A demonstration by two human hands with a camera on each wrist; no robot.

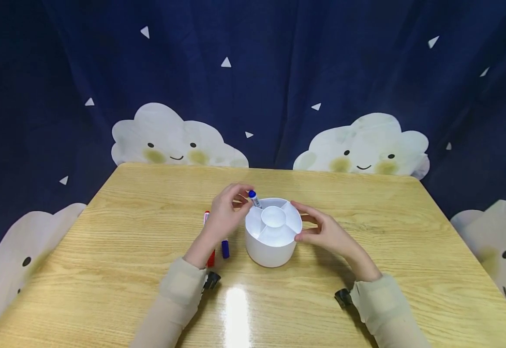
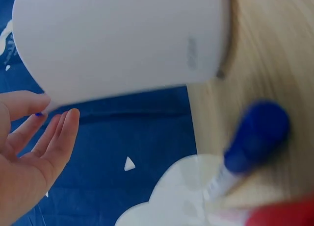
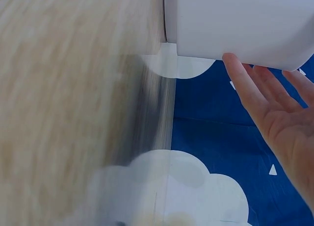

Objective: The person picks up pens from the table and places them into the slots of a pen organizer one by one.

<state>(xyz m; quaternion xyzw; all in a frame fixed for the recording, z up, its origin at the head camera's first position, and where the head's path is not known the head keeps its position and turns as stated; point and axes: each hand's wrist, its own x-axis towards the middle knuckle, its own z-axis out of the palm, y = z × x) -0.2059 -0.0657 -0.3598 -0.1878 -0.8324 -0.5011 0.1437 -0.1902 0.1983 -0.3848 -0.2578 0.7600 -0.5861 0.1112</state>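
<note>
A round white desk organizer (image 1: 273, 251) with several compartments around a central cup stands on the table. A blue-capped marker (image 1: 256, 200) leans in its back-left compartment, cap up above the rim. My left hand (image 1: 227, 211) is at that rim, thumb and forefinger pinching the marker near its cap; in the left wrist view only a speck of blue shows between them. On the other side my right hand (image 1: 327, 232) holds the organizer, thumb at the front of the rim and fingers farther back. The right wrist view shows those fingertips (image 3: 229, 58) against the white wall.
Left of the organizer lie a blue-capped marker (image 2: 257, 133) and a red marker (image 2: 287, 215), partly under the left forearm in the head view. The wooden table (image 1: 366, 208) ends at a dark blue curtain (image 1: 270, 87) with clouds and triangles.
</note>
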